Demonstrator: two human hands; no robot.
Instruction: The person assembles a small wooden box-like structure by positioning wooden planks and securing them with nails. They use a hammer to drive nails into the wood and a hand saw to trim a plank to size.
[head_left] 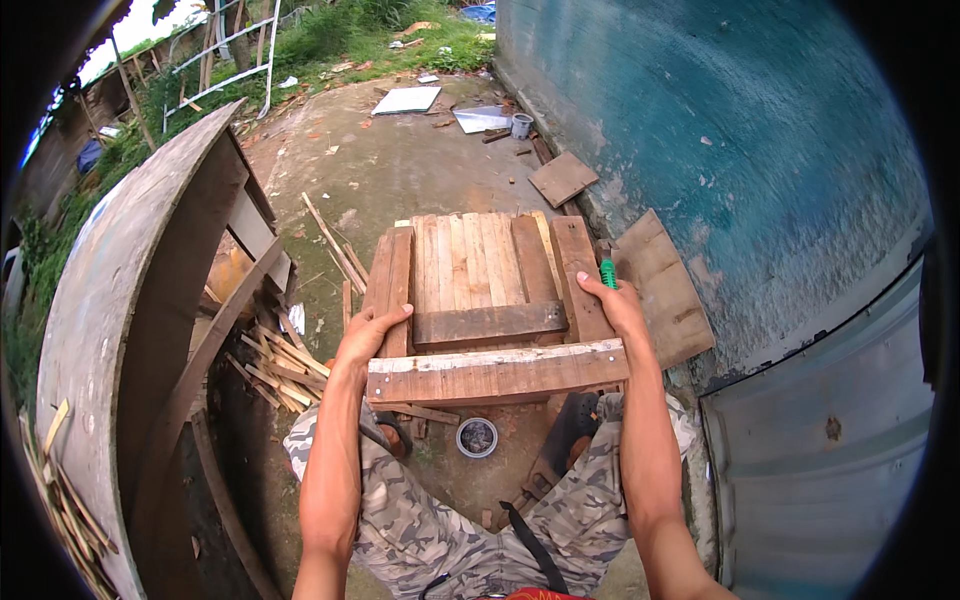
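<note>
Over my knees I hold a small wooden frame (497, 377) of thick brown planks with a paler slatted panel inside, like an upturned stool. My left hand (368, 338) is closed around its left plank, the thumb lying on top. On the right plank my right hand (612, 303) grips the outer edge, thumb on the upper face. A green-handled tool (607, 272) shows just beyond my right fingers; its kind and whether the hand touches it, I cannot tell. The undersides of the frame and most fingertips are hidden.
A large curved wooden board (100, 330) stands at the left, with thin wood strips (280, 370) beside it. A small pot (477, 438) of dark bits sits between my feet. Loose boards (664, 290) lie by the blue wall (730, 150); a metal sheet (820, 430) is at right.
</note>
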